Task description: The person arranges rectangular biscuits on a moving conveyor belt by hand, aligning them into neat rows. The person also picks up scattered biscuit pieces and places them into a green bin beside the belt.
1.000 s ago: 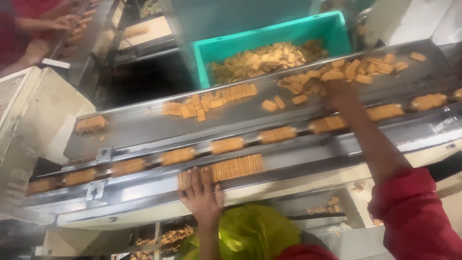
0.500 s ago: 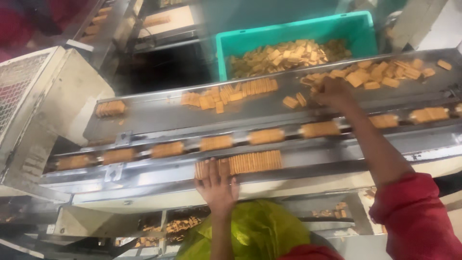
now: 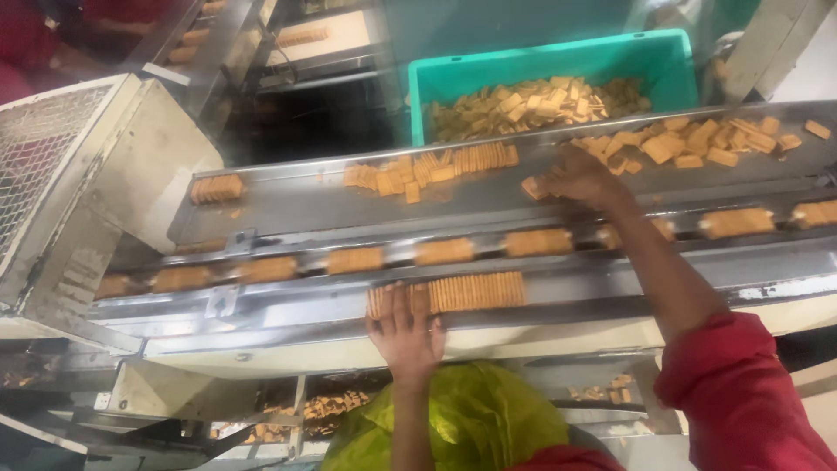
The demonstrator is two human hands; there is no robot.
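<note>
My left hand (image 3: 405, 331) lies flat with spread fingers against the left end of a row of upright square biscuits (image 3: 475, 291) on the nearest steel ledge. My right hand (image 3: 582, 179) reaches across to the far metal tray (image 3: 296, 196) and rests over loose biscuits (image 3: 536, 187) there; whether it grips any is hidden. Short biscuit stacks (image 3: 445, 251) ride in the middle channel, spaced apart. A long line of biscuits (image 3: 436, 166) lies on the far tray.
A green plastic crate (image 3: 558, 65) of loose biscuits stands behind the tray. A mesh-covered machine housing (image 3: 52, 166) is at the left. Another person in red works at the top left. A yellow-green bag (image 3: 488, 419) sits below, near me.
The view has shifted so the line appears lower and more to the right. My left hand stays at the biscuit row's end; my right hand has slid slightly left along the far tray.
</note>
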